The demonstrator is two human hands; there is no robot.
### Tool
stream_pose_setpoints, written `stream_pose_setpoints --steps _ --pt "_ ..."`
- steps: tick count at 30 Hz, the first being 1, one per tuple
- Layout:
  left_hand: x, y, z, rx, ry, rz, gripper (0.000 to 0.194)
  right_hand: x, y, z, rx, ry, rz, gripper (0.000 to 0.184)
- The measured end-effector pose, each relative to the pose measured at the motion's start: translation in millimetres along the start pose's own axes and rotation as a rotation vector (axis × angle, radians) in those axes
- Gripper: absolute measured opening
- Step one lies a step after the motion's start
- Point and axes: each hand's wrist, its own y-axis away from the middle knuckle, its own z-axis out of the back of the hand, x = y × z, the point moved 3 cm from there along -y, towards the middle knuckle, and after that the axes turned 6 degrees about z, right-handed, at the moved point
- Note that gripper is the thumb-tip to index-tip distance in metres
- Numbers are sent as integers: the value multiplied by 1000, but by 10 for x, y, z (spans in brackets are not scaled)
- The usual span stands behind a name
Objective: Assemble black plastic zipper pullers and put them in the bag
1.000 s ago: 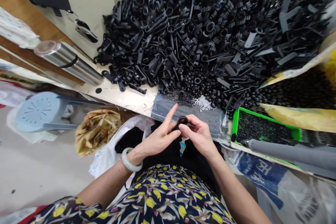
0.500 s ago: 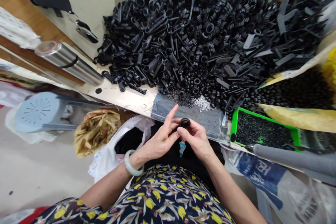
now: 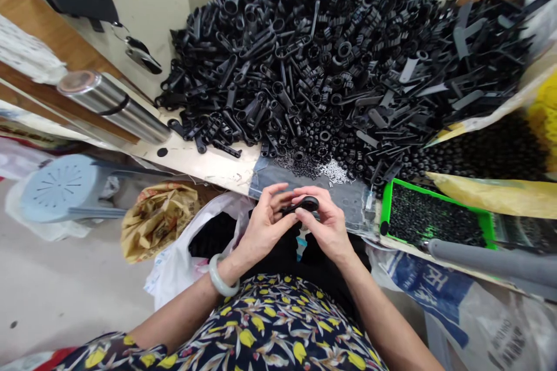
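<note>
A small black plastic part with a ring end is pinched between both hands just in front of the table's near edge. My left hand, with a pale bangle on its wrist, curls its fingers around the part's left end. My right hand grips its right end from below with thumb and fingers. Beyond the hands lie small metal pins and tiny black rings on a grey sheet.
A big heap of black plastic parts covers the table. A green tray of small black pieces sits at the right, with a grey tube beside it. A metal cylinder, a blue stool and bags lie left.
My left index finger, which stuck out straight, has curled down onto the part. Both hands have shifted slightly up toward the table with the part turned flatter.
</note>
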Motion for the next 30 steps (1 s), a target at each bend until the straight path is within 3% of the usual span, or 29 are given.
stream_pose_setpoints --steps 3,5,8,10,14,19,30 --pt "-46 -2 -18 88 -173 5 35 58 -19 72 14 18 27 15" --pt "-110 4 -26 163 -326 -67 36 82 -19 62 62 -88 -15 17" --pt "-203 22 -29 165 -485 -248 38 73 11 -14 100 -280 -141 25" --pt "-198 33 -51 185 -521 -257 40 39 47 -73 73 -365 -228 29" --pt "-113 53 -114 206 -462 -169 44 -40 114 -160 -6 -462 -311 32" --pt "-83 68 -129 161 -327 -87 48 -70 139 -196 21 -466 -285 32" --pt "-97 91 -49 142 -308 -54 45 -93 192 -291 11 -557 -295 30"
